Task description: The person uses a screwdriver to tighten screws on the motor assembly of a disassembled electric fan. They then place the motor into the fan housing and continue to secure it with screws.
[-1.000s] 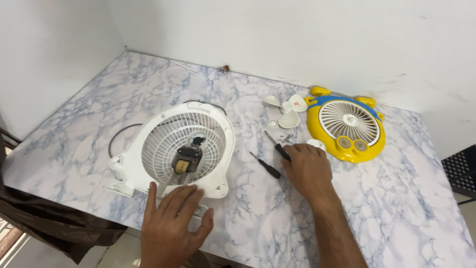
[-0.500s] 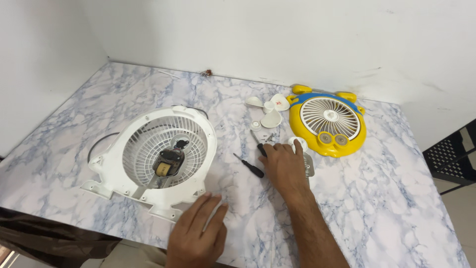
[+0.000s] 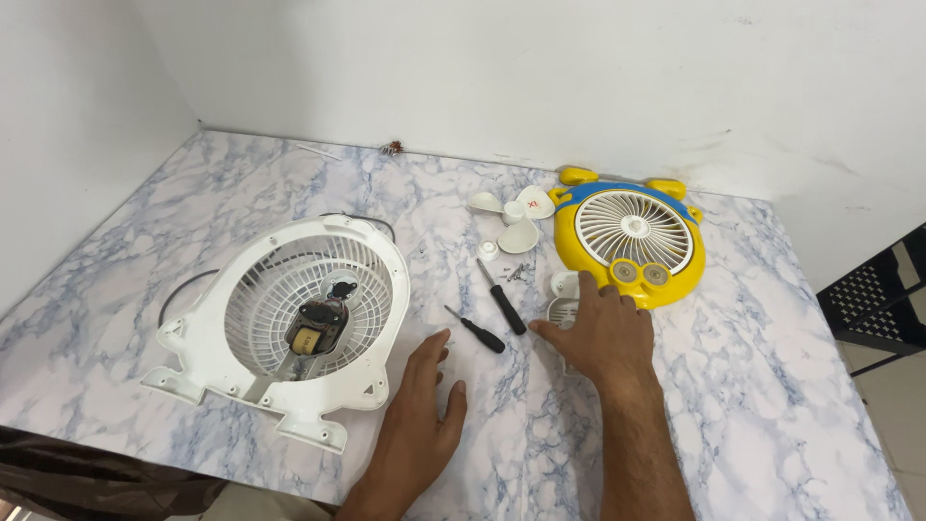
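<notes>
Left hand (image 3: 420, 425) lies flat, fingers spread, on the marbled blue-white desk (image 3: 752, 405) just right of the white plastic fan housing (image 3: 289, 333) (motor facing up). Right hand (image 3: 598, 338) covers a small white grille piece (image 3: 561, 309), palm down, pinching nothing, beside two black-handled screwdrivers (image 3: 492, 314) and the yellow round fan (image 3: 632, 236).

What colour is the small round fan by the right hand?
Yellow with a blue band, white grille; head view.

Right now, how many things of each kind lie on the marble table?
Fan housings: 2, white fan housing and yellow fan
Screwdrivers: 2, short screwdriver, long screwdriver
Fan blade: 1
White caps: 2, round cap, grey-white part under right hand
Total: 7
</notes>
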